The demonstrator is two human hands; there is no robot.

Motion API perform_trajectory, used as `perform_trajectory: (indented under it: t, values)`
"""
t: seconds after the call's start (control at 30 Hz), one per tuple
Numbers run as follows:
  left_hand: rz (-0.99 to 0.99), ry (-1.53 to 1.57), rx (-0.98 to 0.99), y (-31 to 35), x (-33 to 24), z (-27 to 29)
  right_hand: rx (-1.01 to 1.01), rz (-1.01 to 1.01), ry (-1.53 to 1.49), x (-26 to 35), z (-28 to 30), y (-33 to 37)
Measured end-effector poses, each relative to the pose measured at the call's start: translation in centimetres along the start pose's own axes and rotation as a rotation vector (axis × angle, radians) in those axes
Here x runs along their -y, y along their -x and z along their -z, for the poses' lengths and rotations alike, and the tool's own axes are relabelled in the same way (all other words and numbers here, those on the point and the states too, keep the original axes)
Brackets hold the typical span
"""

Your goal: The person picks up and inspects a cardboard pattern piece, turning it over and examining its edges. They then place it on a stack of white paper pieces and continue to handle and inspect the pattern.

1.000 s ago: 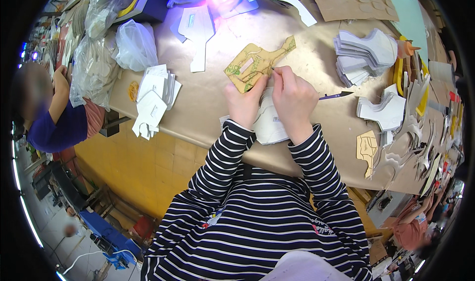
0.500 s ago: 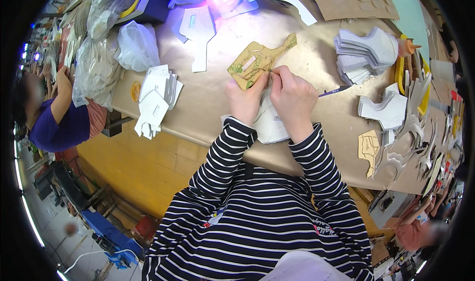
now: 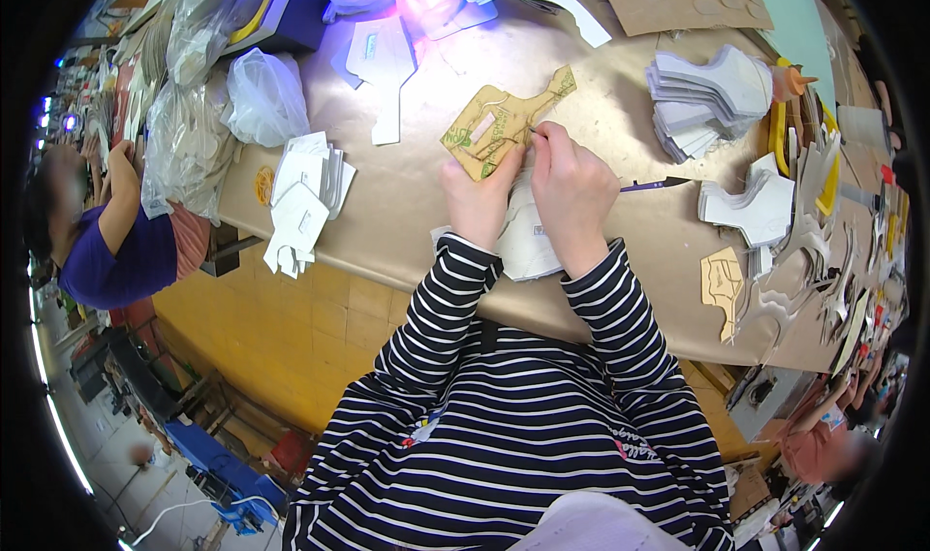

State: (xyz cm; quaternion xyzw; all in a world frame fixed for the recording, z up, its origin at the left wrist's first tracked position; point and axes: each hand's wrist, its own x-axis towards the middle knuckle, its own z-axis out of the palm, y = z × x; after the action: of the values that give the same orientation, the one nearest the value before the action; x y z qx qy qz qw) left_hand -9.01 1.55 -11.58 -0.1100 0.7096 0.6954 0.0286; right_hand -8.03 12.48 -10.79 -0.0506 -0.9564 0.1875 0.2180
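My left hand [image 3: 480, 194] grips a flat tan template [image 3: 481, 123] with slots, a narrow handle-like end and green markings, tilted above the table. At the template's lower edge, my right hand [image 3: 576, 188] is closed in a pinch; what lies between the fingertips is too small to make out. Under both hands is a stack of white cut pieces [image 3: 528, 241], partly hidden. A slim dark purple tool [image 3: 659, 184], perhaps a pen, juts out beside my right hand. Whether that hand touches it is unclear.
White cut pieces lie in stacks at the left [image 3: 300, 212], right [image 3: 717, 91] and farther right [image 3: 751, 207]. A smaller tan template [image 3: 722, 284] is near the right edge. Plastic bags [image 3: 266, 95] stand at back left. A person in purple [image 3: 126, 251] works at the left.
My right fingertips have lifted slightly and drawn a little away from the template's edge. The left hand keeps its grip, and the template is almost unmoved.
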Motion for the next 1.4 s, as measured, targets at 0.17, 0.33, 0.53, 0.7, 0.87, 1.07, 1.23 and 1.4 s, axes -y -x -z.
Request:
perform_trajectory:
  t: [0.17,0.33,0.53,0.7,0.87,1.07,1.23,1.4]
  values:
    - [0.036,0.03,-0.052,-0.07,0.05,0.06,0.028,0.038,-0.01,-0.03,0.29,-0.1]
    - [0.04,0.034,-0.02,-0.23,0.19,0.04,0.042,0.038,-0.017,0.07,0.44,-0.04]
    - [0.021,0.004,0.013,-0.19,0.0,-0.08,0.006,-0.026,-0.004,0.09,0.09,0.07]
    - [0.026,0.029,0.006,-0.16,0.13,0.04,-0.019,-0.016,-0.038,-0.08,-0.01,-0.04]
    - [0.056,0.089,-0.035,-0.27,0.4,0.02,0.039,0.056,-0.003,-0.02,0.24,0.04]
    - [0.021,0.061,0.007,-0.44,0.48,-0.1,-0.002,-0.023,0.024,0.18,0.03,0.04]
    - [0.012,0.016,0.015,-0.27,0.3,0.01,-0.014,-0.064,-0.018,0.08,-0.11,-0.03]
    - [0.068,0.075,-0.006,-0.52,-0.01,0.35,-0.006,0.027,-0.047,-0.12,0.2,-0.02]
